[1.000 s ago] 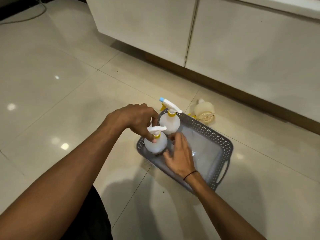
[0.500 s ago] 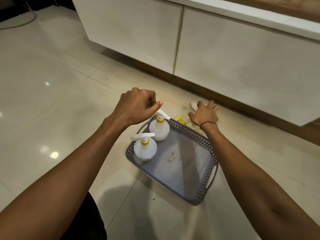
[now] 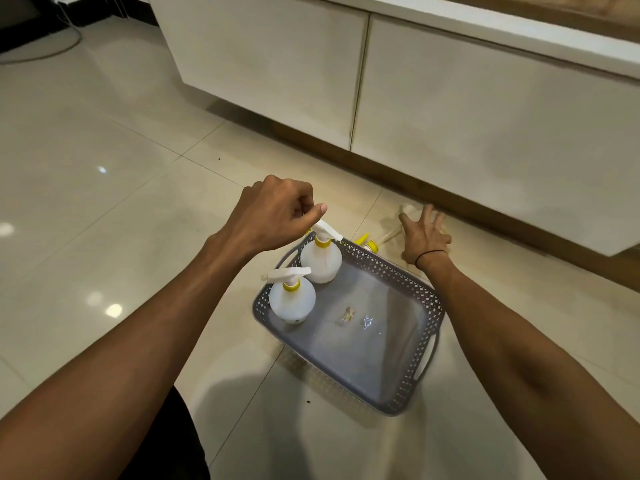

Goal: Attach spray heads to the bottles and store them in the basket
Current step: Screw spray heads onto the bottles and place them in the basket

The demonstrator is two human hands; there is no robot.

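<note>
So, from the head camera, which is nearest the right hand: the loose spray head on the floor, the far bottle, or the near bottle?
From the right hand:
1. Loose spray head, on the floor just left of it.
2. Far bottle, in the basket's far corner.
3. Near bottle, at the basket's left edge.

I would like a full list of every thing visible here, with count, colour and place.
spray bottles: 2, white with yellow collars, upright in the basket's left end
basket: 1, grey, perforated, on the floor
scraps: 2 small, pale, on the basket bottom
loose spray head: 1, yellow, on the floor behind the basket
bottle: 1, pale, blurred, under the right hand
cabinet: white, behind
floor: beige tiles
left hand: curled, above the rear spray bottle
right hand: fingers spread, reaching
</note>
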